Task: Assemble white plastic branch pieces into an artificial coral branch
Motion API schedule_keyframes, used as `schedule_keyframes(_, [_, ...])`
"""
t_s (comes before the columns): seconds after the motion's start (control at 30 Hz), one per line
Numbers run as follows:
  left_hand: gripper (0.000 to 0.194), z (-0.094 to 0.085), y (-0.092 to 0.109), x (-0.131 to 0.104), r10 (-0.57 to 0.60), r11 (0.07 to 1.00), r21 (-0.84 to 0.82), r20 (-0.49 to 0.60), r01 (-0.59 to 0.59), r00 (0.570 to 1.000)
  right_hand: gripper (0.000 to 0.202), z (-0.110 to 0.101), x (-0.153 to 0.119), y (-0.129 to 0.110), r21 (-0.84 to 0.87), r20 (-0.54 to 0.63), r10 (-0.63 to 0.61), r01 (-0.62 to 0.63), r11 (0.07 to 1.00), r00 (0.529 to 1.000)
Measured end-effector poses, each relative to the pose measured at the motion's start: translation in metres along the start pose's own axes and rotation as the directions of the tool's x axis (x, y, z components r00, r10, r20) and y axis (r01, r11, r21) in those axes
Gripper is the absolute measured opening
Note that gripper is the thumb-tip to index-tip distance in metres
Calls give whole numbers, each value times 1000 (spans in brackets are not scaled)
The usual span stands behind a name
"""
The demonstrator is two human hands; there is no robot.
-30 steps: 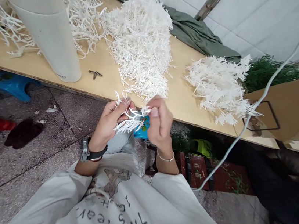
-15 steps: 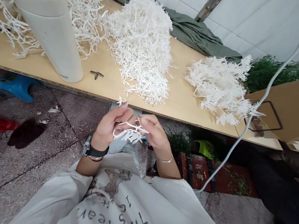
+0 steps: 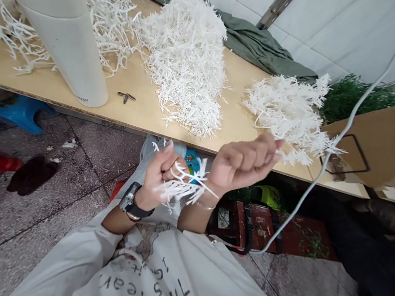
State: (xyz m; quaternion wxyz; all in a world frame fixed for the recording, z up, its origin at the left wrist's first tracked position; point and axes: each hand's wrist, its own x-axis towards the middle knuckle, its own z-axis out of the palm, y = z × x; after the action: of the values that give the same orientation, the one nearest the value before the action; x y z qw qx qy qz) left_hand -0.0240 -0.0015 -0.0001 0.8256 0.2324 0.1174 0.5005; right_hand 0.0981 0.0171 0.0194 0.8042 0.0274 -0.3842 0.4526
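The left hand (image 3: 159,172) pinches a spiky white plastic sprig (image 3: 184,188), while the right hand (image 3: 243,162), fingers curled shut, reaches toward a bristly white pile (image 3: 290,114) on the smooth wooden surface (image 3: 133,104).

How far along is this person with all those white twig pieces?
Looks done: a smaller heap of white sprigs lies at the table's right. In hand: the left hand grips a bunch of sprigs, while the right hand, closed, is lifted toward that heap. Left: a bigger central pile and loose branches by the white flask.
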Motion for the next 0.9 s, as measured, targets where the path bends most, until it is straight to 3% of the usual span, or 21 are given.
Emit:
schedule_keyframes(0.03, [71,0,2,-1,7,1000,17,10,-7,1000,22,-5,10,-1,-244,-13,-84,78,967,996])
schedule_keyframes(0.07, [69,-1,6,-1,27,999,43,3,-27,1000,20,-11,21,0,-513,-12,-132,107,852,991])
schedule_keyframes(0.13, [66,-3,15,-1,100,991,95,-39,-96,994,13,-28,39,2,-913,25,-79,55,404,997])
schedule_keyframes(0.2, [63,-4,24,0,163,980,130,-82,-152,983,11,-49,51,5,-996,4,60,9,-87,998])
schedule_keyframes(0.23, [62,-5,27,1,189,975,137,-97,-175,977,15,-58,54,7,-967,-17,111,12,-253,994])
schedule_keyframes(0.27, [61,-6,30,2,208,972,137,-108,-193,972,18,-66,56,10,-936,-20,119,23,-350,993])
schedule_keyframes(0.3, [60,-6,32,3,215,971,130,-114,-200,970,22,-72,57,12,-921,-2,89,32,-388,996])
schedule_keyframes(0.37, [59,-7,34,5,194,978,98,-118,-183,974,26,-74,56,18,-932,64,-27,50,-358,998])
schedule_keyframes(0.43, [59,-6,33,7,149,988,47,-118,-144,982,25,-64,52,24,-961,101,-124,64,-271,987])
schedule_keyframes(0.5, [58,-6,31,9,114,993,-18,-115,-117,987,25,-47,46,27,-985,97,-139,76,-152,985])
schedule_keyframes(0.53, [57,-6,29,10,105,992,-54,-119,-112,987,28,-38,42,27,-993,89,-104,81,-81,991])
schedule_keyframes(0.6, [56,-7,28,12,75,989,-115,-129,-90,989,38,-19,31,23,-993,81,90,73,88,993])
schedule_keyframes(0.67, [55,-10,29,14,43,990,-131,-123,-59,992,44,-4,18,16,-975,114,371,33,219,922])
schedule_keyframes(0.73, [54,-13,32,16,26,995,-98,-86,-34,996,40,6,4,10,-969,168,544,36,245,822])
schedule_keyframes(0.77, [55,-15,33,16,24,997,-71,-58,-28,998,37,10,-2,7,-970,191,567,66,235,801])
schedule_keyframes(0.83, [57,-17,32,14,32,999,-2,8,-32,999,36,15,-12,6,-967,238,496,154,204,835])
schedule_keyframes(0.9, [60,-16,25,10,74,993,78,114,-83,991,37,19,-18,6,-950,299,317,247,192,900])
